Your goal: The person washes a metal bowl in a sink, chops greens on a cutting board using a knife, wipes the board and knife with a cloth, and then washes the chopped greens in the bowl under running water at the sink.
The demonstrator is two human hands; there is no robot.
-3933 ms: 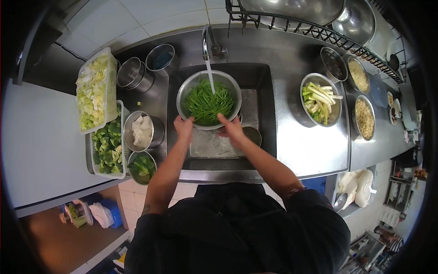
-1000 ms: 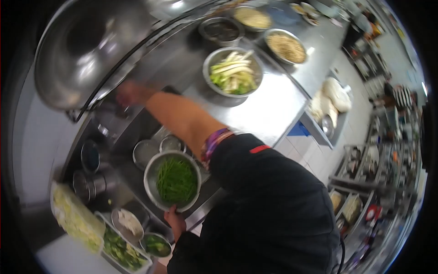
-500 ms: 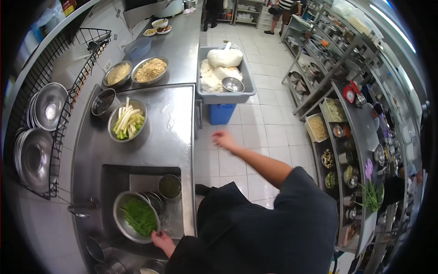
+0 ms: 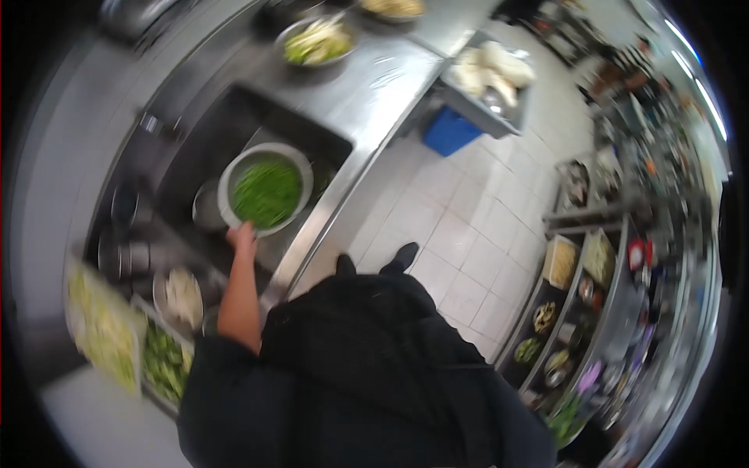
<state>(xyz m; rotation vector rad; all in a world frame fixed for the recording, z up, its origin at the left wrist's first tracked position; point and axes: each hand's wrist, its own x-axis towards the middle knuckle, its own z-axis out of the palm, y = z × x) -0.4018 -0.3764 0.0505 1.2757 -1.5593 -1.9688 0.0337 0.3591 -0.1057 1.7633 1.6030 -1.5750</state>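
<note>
My left hand (image 4: 243,234) grips the near rim of a round metal bowl (image 4: 303,173), fingers curled over its edge. Thin, bright green cut greens (image 4: 267,193) fill the bottom of this bowl. It is over the dark sink basin (image 4: 207,136); whether it rests on the things beneath it I cannot tell. Partly under its left side shows another metal container (image 4: 206,207). My right hand is out of view.
A bowl of pale and green cut stalks (image 4: 316,43) stands on the steel counter beyond the sink. Trays of cut vegetables (image 4: 105,327) lie at lower left. A grey tub (image 4: 484,111) stands past the counter edge. Shelves (image 4: 538,327) with containers line the right.
My view has turned and shifted, now blurred. My left hand still holds the bowl of greens, which has moved within the sink area. My right hand, earlier stretched out over the floor, has left view.
</note>
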